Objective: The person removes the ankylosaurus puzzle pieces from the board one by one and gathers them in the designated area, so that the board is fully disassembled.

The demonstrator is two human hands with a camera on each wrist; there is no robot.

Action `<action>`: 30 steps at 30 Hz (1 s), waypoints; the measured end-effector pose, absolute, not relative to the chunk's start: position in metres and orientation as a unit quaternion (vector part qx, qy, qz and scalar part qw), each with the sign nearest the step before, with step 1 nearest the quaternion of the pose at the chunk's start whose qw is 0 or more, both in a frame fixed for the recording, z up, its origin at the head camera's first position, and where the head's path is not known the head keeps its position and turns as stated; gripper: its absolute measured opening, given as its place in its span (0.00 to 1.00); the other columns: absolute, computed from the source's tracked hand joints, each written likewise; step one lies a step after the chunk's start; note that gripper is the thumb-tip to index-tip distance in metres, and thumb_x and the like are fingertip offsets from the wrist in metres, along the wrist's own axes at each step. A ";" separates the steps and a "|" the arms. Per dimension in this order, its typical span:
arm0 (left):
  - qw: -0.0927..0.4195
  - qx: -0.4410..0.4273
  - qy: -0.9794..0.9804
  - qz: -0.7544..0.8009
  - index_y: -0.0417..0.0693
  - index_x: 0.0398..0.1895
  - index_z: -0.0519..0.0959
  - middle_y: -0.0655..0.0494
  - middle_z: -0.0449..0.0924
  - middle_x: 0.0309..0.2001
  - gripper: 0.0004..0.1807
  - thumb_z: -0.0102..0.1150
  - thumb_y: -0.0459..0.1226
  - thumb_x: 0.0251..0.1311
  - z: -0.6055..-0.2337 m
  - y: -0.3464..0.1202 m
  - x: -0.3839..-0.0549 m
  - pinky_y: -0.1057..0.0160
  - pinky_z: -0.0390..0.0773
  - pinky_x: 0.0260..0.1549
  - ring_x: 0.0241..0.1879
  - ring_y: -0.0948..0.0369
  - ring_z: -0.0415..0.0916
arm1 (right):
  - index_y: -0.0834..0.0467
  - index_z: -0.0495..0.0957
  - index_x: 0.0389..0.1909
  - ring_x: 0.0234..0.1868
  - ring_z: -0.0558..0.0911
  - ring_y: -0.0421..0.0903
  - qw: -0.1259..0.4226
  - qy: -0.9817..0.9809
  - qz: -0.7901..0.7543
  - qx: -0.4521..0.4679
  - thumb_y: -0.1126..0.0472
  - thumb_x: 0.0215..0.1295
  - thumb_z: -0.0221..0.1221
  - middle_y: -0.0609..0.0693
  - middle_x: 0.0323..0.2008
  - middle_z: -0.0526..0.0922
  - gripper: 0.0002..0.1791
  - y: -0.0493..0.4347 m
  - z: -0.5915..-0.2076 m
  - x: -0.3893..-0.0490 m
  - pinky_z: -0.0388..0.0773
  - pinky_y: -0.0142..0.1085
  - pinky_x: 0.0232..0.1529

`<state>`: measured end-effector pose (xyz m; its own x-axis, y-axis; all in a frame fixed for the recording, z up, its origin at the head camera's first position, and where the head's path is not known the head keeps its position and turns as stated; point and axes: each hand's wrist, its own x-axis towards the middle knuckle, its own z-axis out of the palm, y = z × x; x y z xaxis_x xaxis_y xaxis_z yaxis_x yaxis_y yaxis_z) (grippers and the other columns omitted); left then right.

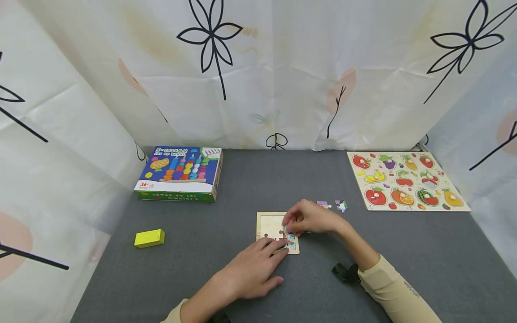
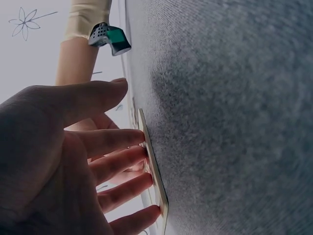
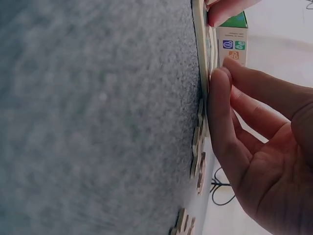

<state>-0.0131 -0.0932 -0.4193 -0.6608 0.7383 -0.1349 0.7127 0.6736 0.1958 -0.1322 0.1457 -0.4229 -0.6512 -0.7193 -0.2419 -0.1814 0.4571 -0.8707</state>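
A small wooden jigsaw tray point(image 1: 268, 220) lies on the grey table in front of me, with several pieces along its right and lower side. My left hand point(image 1: 252, 271) rests its outstretched fingertips on the tray's lower part; the left wrist view shows these fingers point(image 2: 122, 164) against the tray's edge. At the right side of the tray, my right hand point(image 1: 315, 218) pinches a colourful puzzle piece point(image 1: 288, 234) between thumb and fingers, partly hidden by them. Loose puzzle pieces point(image 1: 341, 205) lie just beyond the right hand, and some show edge-on in the right wrist view point(image 3: 198, 152).
A boxed bead set point(image 1: 177, 172) lies at the back left, with a yellow block point(image 1: 149, 238) nearer. At the back right is a fruit peg board point(image 1: 404, 181). A patterned white curtain point(image 1: 282, 89) bounds the table behind and at both sides.
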 end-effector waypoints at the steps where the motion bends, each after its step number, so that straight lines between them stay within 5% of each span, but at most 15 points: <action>1: 0.106 0.397 0.909 0.064 0.54 0.80 0.72 0.61 0.66 0.82 0.34 0.61 0.55 0.77 -0.419 -0.093 -0.013 0.56 0.70 0.79 0.78 0.57 0.68 | 0.69 0.88 0.44 0.30 0.87 0.40 0.305 0.800 -0.433 -0.281 0.69 0.71 0.67 0.57 0.31 0.90 0.06 0.144 -0.423 -0.132 0.89 0.36 0.34; 14: 0.100 0.393 0.912 0.063 0.55 0.79 0.73 0.62 0.67 0.82 0.33 0.62 0.55 0.76 -0.420 -0.093 -0.013 0.57 0.73 0.77 0.77 0.58 0.69 | 0.63 0.88 0.38 0.25 0.82 0.38 0.262 0.830 -0.391 -0.300 0.68 0.68 0.71 0.52 0.27 0.88 0.02 0.139 -0.418 -0.130 0.80 0.28 0.27; 30: 0.111 0.387 0.913 0.063 0.56 0.80 0.72 0.63 0.66 0.83 0.34 0.62 0.56 0.76 -0.419 -0.092 -0.014 0.56 0.73 0.77 0.78 0.57 0.68 | 0.63 0.89 0.44 0.36 0.86 0.37 0.235 0.820 -0.401 -0.334 0.69 0.69 0.70 0.53 0.37 0.91 0.05 0.153 -0.413 -0.123 0.87 0.31 0.43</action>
